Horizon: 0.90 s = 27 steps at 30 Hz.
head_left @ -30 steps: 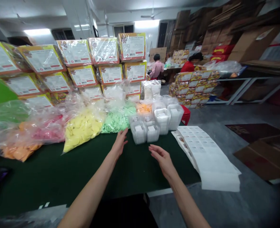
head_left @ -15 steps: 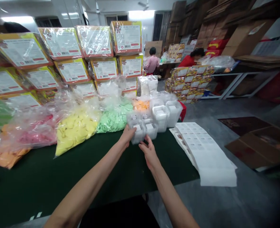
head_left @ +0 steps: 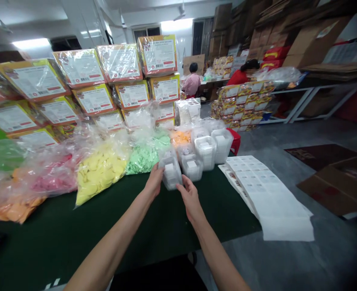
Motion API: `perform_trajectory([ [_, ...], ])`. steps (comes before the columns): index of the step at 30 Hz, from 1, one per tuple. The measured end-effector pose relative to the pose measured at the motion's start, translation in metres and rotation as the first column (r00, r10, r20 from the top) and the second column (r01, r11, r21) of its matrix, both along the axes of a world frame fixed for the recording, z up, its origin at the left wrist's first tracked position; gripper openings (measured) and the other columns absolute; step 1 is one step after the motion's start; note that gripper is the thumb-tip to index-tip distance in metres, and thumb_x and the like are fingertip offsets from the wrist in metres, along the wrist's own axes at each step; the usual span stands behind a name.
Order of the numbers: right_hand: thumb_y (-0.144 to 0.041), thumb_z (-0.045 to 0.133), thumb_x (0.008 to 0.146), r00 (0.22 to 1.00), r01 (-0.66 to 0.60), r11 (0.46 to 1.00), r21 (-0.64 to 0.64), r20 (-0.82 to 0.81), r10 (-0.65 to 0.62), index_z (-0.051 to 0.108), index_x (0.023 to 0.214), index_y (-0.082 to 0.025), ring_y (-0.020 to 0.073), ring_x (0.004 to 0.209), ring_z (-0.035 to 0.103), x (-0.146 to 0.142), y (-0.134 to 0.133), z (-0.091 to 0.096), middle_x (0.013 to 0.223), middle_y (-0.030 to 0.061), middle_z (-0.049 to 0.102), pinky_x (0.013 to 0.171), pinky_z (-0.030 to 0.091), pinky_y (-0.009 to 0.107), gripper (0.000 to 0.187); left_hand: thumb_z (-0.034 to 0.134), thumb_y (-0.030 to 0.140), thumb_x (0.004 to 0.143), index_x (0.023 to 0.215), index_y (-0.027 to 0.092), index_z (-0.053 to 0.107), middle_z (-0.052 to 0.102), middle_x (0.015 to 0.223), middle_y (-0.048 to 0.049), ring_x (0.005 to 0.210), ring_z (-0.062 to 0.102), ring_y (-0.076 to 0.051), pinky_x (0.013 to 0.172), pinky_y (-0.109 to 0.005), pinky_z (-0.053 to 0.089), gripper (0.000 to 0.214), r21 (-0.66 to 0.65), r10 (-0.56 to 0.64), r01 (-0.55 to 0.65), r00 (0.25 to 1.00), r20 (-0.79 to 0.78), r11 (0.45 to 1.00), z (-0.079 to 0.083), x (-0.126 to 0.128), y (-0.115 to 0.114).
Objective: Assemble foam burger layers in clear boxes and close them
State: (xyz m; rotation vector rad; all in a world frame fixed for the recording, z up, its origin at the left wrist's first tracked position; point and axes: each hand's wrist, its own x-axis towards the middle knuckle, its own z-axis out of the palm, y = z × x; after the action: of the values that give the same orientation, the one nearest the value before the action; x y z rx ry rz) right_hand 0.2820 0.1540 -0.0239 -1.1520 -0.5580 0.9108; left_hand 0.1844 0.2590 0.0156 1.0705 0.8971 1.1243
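Observation:
Both my hands hold a stack of clear plastic containers [head_left: 171,171] tilted toward me at the far side of the green table [head_left: 75,234]. My left hand [head_left: 154,180] grips its left side. My right hand [head_left: 190,197] closes on its lower right edge. More stacks of the same clear containers [head_left: 207,151] stand just behind and to the right. Clear bags of yellow pieces [head_left: 101,169] and green pieces [head_left: 143,155] lie to the left of my hands.
Bags of pink [head_left: 49,176] and orange pieces [head_left: 10,208] lie at far left. Wrapped boxes [head_left: 106,85] are piled behind. A stack of white label sheets [head_left: 266,194] hangs over the table's right edge. Two people [head_left: 192,83] sit at a far table; cardboard [head_left: 336,186] lies on the floor.
My hands reached forward from the bare table to the nearest container stack, closed on it from both sides and tipped it toward me.

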Motion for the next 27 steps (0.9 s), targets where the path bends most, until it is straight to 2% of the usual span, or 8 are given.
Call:
perform_trajectory([
  [6, -0.032, 0.071, 0.080, 0.986, -0.025, 0.996, 0.084, 0.167, 0.011, 0.061, 0.133, -0.018, 0.0301, 0.133, 0.056, -0.007, 0.002, 0.004, 0.139, 0.0132, 0.064, 0.115, 0.040, 0.047, 0.056, 0.065, 0.020, 0.073, 0.126, 0.020, 0.053, 0.068, 0.099, -0.0050, 0.088, 0.063, -0.019, 0.079, -0.028, 0.047, 0.055, -0.032, 0.081, -0.082, 0.996, -0.045, 0.996, 0.018, -0.002, -0.007],
  [10, -0.029, 0.070, 0.080, 0.983, -0.039, 0.993, 0.113, 0.184, 0.017, 0.061, 0.133, -0.020, 0.0300, 0.132, 0.056, -0.007, 0.004, -0.002, 0.138, 0.0110, 0.065, 0.115, 0.041, 0.048, 0.055, 0.071, 0.015, 0.065, 0.129, 0.020, 0.050, 0.064, 0.100, -0.0040, 0.081, 0.063, -0.016, 0.072, -0.026, 0.046, 0.067, -0.044, 0.092, -0.095, 0.994, -0.052, 0.995, 0.014, -0.003, -0.005],
  [13, -0.029, 0.071, 0.079, 0.981, -0.060, 0.992, 0.108, 0.188, 0.039, 0.057, 0.138, -0.020, 0.0301, 0.138, 0.051, -0.005, 0.007, -0.005, 0.144, 0.0112, 0.060, 0.119, 0.036, 0.049, 0.061, 0.077, 0.013, 0.061, 0.129, 0.019, 0.049, 0.066, 0.096, -0.0037, 0.077, 0.063, -0.017, 0.070, -0.027, 0.046, 0.074, -0.164, 0.061, -0.057, 0.998, 0.017, 0.985, 0.007, -0.005, 0.004],
  [17, -0.032, 0.073, 0.078, 0.991, -0.065, 0.992, 0.104, 0.127, 0.052, 0.053, 0.142, -0.020, 0.0290, 0.145, 0.042, -0.001, -0.003, -0.002, 0.155, 0.0111, 0.049, 0.122, 0.031, 0.047, 0.069, 0.075, 0.008, 0.058, 0.108, 0.016, 0.059, 0.068, 0.086, -0.0027, 0.071, 0.062, -0.015, 0.069, -0.027, 0.047, 0.053, -0.298, 0.015, 0.031, 0.989, 0.148, 0.954, 0.001, -0.013, 0.017],
  [19, -0.033, 0.071, 0.081, 0.993, 0.020, 0.996, 0.091, 0.118, -0.031, 0.057, 0.138, -0.022, 0.0278, 0.142, 0.046, -0.004, -0.017, -0.003, 0.152, 0.0099, 0.052, 0.121, 0.032, 0.046, 0.060, 0.074, 0.008, 0.059, 0.095, 0.015, 0.062, 0.067, 0.080, -0.0022, 0.069, 0.061, -0.015, 0.071, -0.028, 0.049, 0.039, -0.311, -0.014, 0.076, 0.981, 0.195, 0.947, 0.000, -0.018, 0.021],
  [21, -0.034, 0.066, 0.086, 0.986, 0.077, 0.996, 0.050, 0.144, -0.084, 0.067, 0.125, -0.022, 0.0276, 0.130, 0.057, -0.012, -0.031, -0.008, 0.137, 0.0091, 0.065, 0.117, 0.037, 0.046, 0.041, 0.073, 0.007, 0.060, 0.087, 0.015, 0.064, 0.067, 0.075, -0.0013, 0.066, 0.060, -0.014, 0.071, -0.028, 0.050, 0.030, -0.324, -0.034, 0.112, 0.971, 0.237, 0.940, -0.001, -0.021, 0.023],
  [24, -0.034, 0.065, 0.085, 0.983, -0.113, 0.994, -0.014, 0.146, 0.114, 0.076, 0.101, -0.021, 0.0281, 0.109, 0.068, -0.031, -0.035, -0.022, 0.114, 0.0090, 0.075, 0.106, 0.047, 0.046, 0.023, 0.072, 0.006, 0.061, 0.085, 0.015, 0.065, 0.066, 0.070, 0.0005, 0.063, 0.059, -0.013, 0.068, -0.026, 0.050, 0.026, -0.329, -0.039, 0.136, 0.958, 0.285, 0.935, -0.001, -0.026, 0.020],
  [27, -0.034, 0.072, 0.079, 0.965, -0.255, 0.967, 0.022, 0.077, 0.252, 0.078, 0.101, -0.021, 0.0279, 0.113, 0.067, -0.041, -0.012, -0.036, 0.117, 0.0094, 0.075, 0.106, 0.047, 0.044, 0.026, 0.072, 0.008, 0.063, 0.093, 0.016, 0.069, 0.069, 0.074, 0.0012, 0.067, 0.060, -0.013, 0.071, -0.025, 0.051, 0.032, -0.303, -0.025, 0.131, 0.944, 0.330, 0.944, 0.007, -0.039, 0.013],
])
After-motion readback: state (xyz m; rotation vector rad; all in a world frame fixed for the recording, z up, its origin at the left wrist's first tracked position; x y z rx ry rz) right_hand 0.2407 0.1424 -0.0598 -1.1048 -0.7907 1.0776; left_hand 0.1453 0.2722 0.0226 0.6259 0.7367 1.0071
